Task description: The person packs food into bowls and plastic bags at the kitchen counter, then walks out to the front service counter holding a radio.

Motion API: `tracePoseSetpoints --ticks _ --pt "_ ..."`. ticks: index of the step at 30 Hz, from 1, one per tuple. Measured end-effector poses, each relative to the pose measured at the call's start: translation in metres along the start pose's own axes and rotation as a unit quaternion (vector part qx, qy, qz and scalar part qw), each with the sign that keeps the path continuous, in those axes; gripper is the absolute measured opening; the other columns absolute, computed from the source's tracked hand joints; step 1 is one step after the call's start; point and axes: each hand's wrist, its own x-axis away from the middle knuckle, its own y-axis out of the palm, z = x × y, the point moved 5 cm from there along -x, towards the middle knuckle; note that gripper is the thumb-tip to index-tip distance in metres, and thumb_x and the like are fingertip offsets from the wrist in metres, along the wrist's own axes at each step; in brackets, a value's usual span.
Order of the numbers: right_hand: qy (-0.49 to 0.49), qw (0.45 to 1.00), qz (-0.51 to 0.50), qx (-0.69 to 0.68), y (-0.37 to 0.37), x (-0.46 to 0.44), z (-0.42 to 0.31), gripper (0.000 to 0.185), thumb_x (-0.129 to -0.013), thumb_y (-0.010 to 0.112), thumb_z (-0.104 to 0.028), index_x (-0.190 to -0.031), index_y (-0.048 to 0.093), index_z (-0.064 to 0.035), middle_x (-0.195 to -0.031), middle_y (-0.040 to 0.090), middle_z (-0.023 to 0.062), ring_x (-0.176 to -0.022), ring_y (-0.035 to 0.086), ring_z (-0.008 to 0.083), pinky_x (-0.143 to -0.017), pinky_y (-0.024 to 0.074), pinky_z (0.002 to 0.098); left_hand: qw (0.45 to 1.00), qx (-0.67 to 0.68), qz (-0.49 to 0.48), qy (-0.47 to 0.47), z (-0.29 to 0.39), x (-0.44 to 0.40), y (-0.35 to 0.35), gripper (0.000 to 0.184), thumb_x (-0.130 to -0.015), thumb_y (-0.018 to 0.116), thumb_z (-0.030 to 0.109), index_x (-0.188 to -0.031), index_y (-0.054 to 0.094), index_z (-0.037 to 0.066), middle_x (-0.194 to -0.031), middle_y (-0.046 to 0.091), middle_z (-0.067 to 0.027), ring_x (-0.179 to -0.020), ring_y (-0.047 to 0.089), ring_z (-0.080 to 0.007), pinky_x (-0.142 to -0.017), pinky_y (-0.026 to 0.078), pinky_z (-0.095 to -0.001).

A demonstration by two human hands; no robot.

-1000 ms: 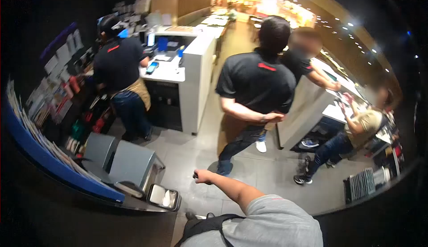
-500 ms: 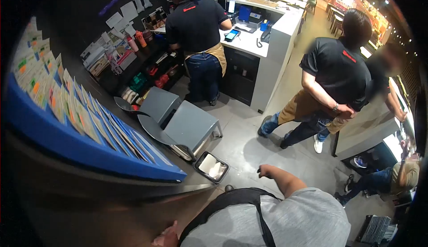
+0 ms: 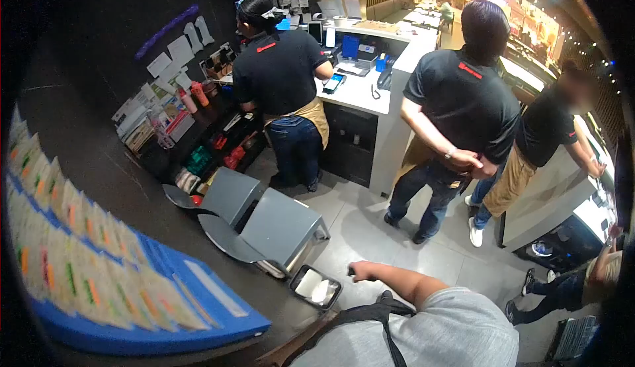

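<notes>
My right hand (image 3: 361,272) reaches out low in front of my grey shirt, with its fingers curled closed. Something small and dark shows at the fingertips, too small to name. Close to that hand on its left stands a small black bin (image 3: 338,293) with white material inside. The hand appears apart from it, with floor visible between them. My left hand is out of sight. At the lower left is a blue rack (image 3: 152,337) filled with rows of cards (image 3: 86,225) bearing coloured marks.
Two grey chairs (image 3: 281,225) stand along the dark wall beside the bin. A person in a black shirt (image 3: 278,69) works at a white counter (image 3: 413,69). Another person (image 3: 463,95) stands with hands behind the back; others are at the right. Grey floor (image 3: 357,221) lies between.
The view has shifted, and the card rack now shows more of its front. My right hand appears further left, nearer the bin. My left hand has left the view.
</notes>
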Motion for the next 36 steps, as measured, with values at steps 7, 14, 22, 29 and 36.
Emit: tracePoseSetpoints --ticks 7,14,22,29,36 --pt "-0.078 0.991 0.089 -0.064 -0.100 -0.006 0.035 0.065 -0.065 0.069 -0.031 -0.121 0.044 -0.0097 -0.105 0.058 0.0162 -0.096 0.056 0.0315 -0.083 0.0447 0.0382 0.988 -0.090 -0.123 -0.031 -0.078 -0.092 0.134 0.049 -0.082 0.051 0.037 -0.108 0.038 -0.003 -0.105 0.047 -0.0200 -0.097 0.049 -0.0280 -0.084 0.040 -0.0350" --pt "-0.100 0.885 0.222 -0.396 -0.223 -0.014 0.176 0.051 -0.078 0.065 -0.019 -0.121 0.043 -0.0047 -0.085 0.055 0.0051 -0.065 0.058 0.0113 -0.056 0.0473 0.0253 0.980 -0.120 -0.161 0.001 -0.172 -0.197 0.240 0.043 -0.083 0.051 0.034 -0.105 0.042 -0.002 -0.101 0.049 -0.0192 -0.093 0.051 -0.0273 -0.081 0.041 -0.0345" --pt "-0.168 0.814 0.168 -0.530 -0.354 -0.023 0.195 0.046 -0.083 0.057 -0.016 -0.124 0.037 -0.0082 -0.102 0.059 0.0092 -0.068 0.060 0.0155 -0.054 0.0510 0.0271 0.987 -0.134 -0.058 0.065 -0.119 -0.255 0.282 0.036 -0.084 0.050 0.030 -0.102 0.046 -0.001 -0.097 0.052 -0.0182 -0.090 0.052 -0.0264 -0.079 0.043 -0.0339" --pt "-0.323 0.727 0.206 -0.569 -0.495 -0.034 0.168 0.047 -0.083 0.056 -0.016 -0.124 0.036 -0.0059 -0.104 0.057 0.0108 -0.070 0.060 0.0150 -0.057 0.0510 0.0274 0.976 -0.173 0.042 0.127 -0.046 -0.316 0.319 0.030 -0.085 0.050 0.027 -0.099 0.049 0.001 -0.093 0.054 -0.0174 -0.086 0.054 -0.0256 -0.077 0.044 -0.0334" --pt "-0.298 0.711 0.357 -0.527 -0.588 0.004 0.212 0.048 -0.080 0.056 -0.015 -0.124 0.038 -0.0053 -0.105 0.055 0.0122 -0.073 0.059 0.0134 -0.063 0.0489 0.0255 0.846 -0.371 -0.022 0.382 0.022 -0.345 0.449 0.025 -0.086 0.049 0.024 -0.096 0.052 0.002 -0.089 0.057 -0.0166 -0.083 0.056 -0.0248 -0.074 0.045 -0.0329"
